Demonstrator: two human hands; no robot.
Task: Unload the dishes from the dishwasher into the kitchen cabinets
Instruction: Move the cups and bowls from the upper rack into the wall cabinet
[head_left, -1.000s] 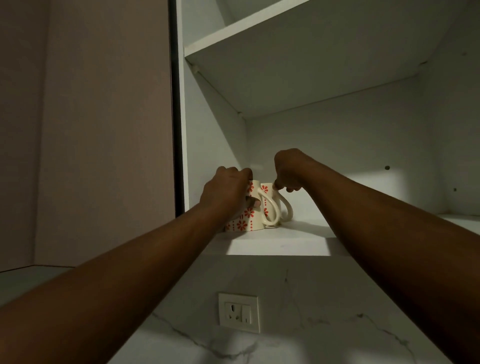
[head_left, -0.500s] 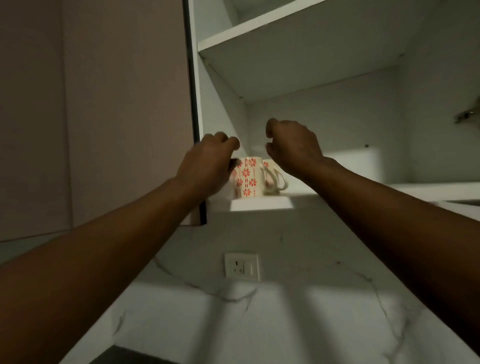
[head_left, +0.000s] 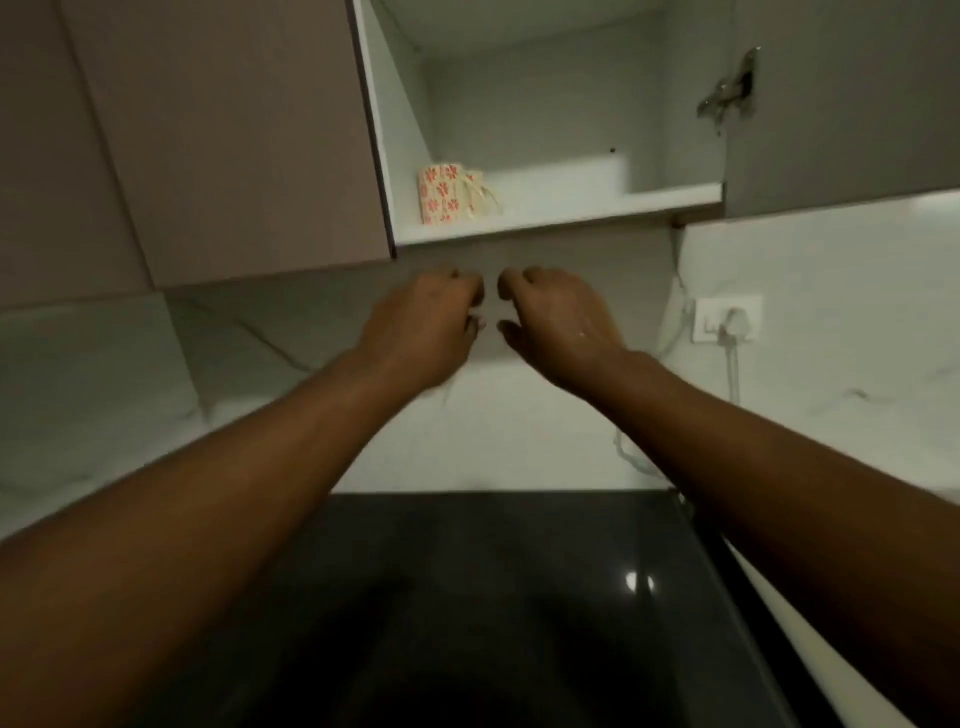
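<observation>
Nearest, a dark glossy surface (head_left: 467, 597) runs back to a pale marbled wall (head_left: 831, 291), its right edge falling away beside the right forearm. Above it both arms reach forward. The left hand (head_left: 421, 325) and right hand (head_left: 556, 322) hang close together in front of the wall, fingers loosely curled and holding nothing, just below the front edge of the cabinet shelf (head_left: 670, 200). A wall socket (head_left: 727, 319) sits to the right. Farther up, two flowered mugs (head_left: 452, 195) stand at the shelf's left end beside the cabinet's side wall, near the front edge; the shelf to their right is bare.
</observation>
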